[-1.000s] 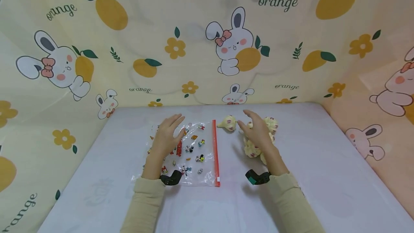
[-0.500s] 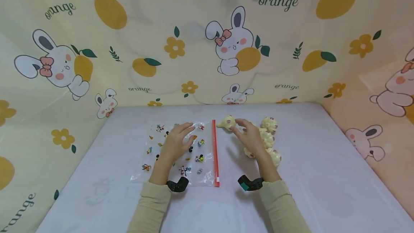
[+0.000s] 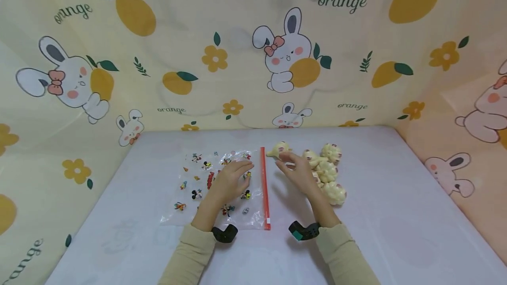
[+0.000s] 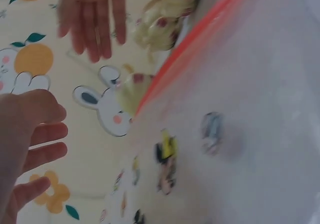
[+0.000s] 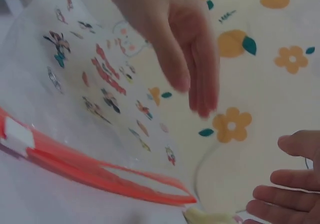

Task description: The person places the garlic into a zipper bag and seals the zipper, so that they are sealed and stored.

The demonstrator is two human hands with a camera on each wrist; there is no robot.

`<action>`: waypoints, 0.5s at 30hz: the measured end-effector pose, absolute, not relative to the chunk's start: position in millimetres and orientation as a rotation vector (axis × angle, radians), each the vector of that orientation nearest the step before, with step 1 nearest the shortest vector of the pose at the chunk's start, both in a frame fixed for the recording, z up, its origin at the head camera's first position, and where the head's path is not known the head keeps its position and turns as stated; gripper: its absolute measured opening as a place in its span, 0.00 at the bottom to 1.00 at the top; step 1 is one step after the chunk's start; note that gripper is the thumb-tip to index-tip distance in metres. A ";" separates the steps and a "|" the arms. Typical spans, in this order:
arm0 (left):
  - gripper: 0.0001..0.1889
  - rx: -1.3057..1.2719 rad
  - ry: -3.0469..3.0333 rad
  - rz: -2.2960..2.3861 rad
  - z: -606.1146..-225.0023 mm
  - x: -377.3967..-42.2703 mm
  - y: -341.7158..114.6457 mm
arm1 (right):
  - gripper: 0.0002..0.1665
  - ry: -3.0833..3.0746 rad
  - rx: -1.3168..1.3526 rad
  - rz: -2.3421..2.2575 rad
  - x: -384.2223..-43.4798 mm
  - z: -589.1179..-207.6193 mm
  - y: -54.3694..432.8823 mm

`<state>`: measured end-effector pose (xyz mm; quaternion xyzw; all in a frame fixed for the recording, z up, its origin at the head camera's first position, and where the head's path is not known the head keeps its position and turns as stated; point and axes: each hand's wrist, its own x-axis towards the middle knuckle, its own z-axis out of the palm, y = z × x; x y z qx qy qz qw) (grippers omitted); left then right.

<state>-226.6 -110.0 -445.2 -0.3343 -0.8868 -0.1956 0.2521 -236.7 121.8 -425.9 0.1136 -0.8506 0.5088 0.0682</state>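
Observation:
A clear zip bag point(image 3: 253, 215) printed with small cartoon figures lies flat, its red zip strip point(image 3: 266, 188) along the right side. Over the bag's right half hovers my left hand point(image 3: 229, 183), fingers loosely bent and holding nothing. My right hand point(image 3: 298, 174) is held in the air to the right of the strip, its fingers relaxed and nothing in them. Just beyond its fingertips lies a single garlic bulb point(image 3: 279, 147), partly covered by the hand. Several more pale garlic bulbs point(image 3: 334, 193) are clustered to the right, some partly hidden. In the right wrist view, my right hand point(image 5: 292, 189) shows spread fingers.
A white-covered table point(image 3: 396, 214) carries everything. Behind it rises a cream curtain point(image 3: 237, 8) printed with rabbits and oranges, which also closes in the left and right sides. Each wrist wears a black camera, such as the right wrist camera point(image 3: 304, 230).
My left hand has moved right across the bag toward the strip. My right hand has shifted left and nearer to me, uncovering more of the garlic cluster. Bag and bulbs stay put.

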 end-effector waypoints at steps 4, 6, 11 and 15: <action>0.17 -0.949 -2.465 -0.516 -449.3 -224.2 -105.7 | 0.22 -2.599 0.364 1.524 -235.4 -429.7 116.5; 0.17 -0.977 -2.478 -0.504 -451.2 -222.8 -104.4 | 0.23 -2.618 0.365 1.516 -234.7 -431.5 114.6; 0.16 -1.088 -2.474 -0.473 -454.9 -218.9 -99.0 | 0.25 -2.659 0.329 1.533 -232.7 -433.2 113.1; 0.15 -1.175 -2.447 -0.378 -457.0 -216.0 -91.3 | 0.25 -2.661 0.307 1.554 -232.3 -433.5 114.5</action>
